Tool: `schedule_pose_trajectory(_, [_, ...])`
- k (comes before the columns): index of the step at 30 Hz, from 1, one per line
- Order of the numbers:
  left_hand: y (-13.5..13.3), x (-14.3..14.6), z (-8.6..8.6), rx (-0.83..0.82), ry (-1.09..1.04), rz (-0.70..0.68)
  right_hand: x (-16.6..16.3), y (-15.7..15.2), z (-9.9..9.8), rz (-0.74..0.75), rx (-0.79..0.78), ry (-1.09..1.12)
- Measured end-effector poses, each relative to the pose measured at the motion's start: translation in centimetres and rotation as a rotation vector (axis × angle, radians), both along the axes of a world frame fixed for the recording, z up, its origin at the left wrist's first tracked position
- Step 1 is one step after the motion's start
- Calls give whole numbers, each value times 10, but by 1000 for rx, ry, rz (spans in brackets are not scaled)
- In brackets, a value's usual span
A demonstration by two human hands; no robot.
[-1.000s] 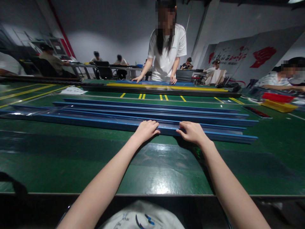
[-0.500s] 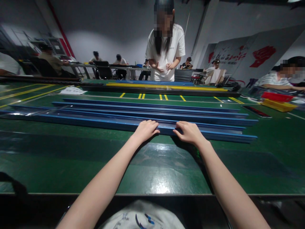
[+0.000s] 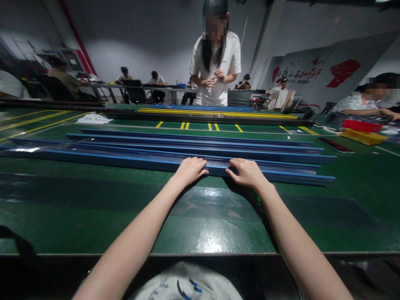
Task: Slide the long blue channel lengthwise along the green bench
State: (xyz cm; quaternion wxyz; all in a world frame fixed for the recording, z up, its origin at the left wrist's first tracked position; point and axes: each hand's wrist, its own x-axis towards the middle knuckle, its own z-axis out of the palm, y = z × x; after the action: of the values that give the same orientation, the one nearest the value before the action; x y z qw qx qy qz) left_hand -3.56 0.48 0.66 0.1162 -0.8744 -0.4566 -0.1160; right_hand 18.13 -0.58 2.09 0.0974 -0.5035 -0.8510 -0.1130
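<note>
A long blue channel strip [image 3: 93, 161] lies across the green table, nearest to me. My left hand [image 3: 191, 170] grips its near edge, thumb on my side and fingers bent over into the channel. A short way to the right, my right hand [image 3: 245, 171] holds the same strip in the same manner. The fingertips of both hands are partly hidden inside the channel. Just behind lies a second blue channel strip [image 3: 281, 156], roughly alongside the first. Between my arms and the table edge, a clear plastic sheet [image 3: 212, 200] lies flat and reflects the light.
Yellow strips [image 3: 218, 113] lie on dark ones at the table's far side, where a person in a white shirt [image 3: 215, 62] stands. On the right are a phone [image 3: 336, 145], a red tray [image 3: 361, 125] and a yellow tray [image 3: 364, 136]. White paper [image 3: 93, 118] lies back left.
Both of my hands stay on the blue channel strip, without visible movement along it. Across the table, the standing person's hands have come closer together. The view has shifted slightly.
</note>
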Motion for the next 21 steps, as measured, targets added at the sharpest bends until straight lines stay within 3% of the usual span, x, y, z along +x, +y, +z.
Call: schedule_pose_trajectory(21, [1,1,-1,-16,5,20,0,1,-1,-15,-21,10])
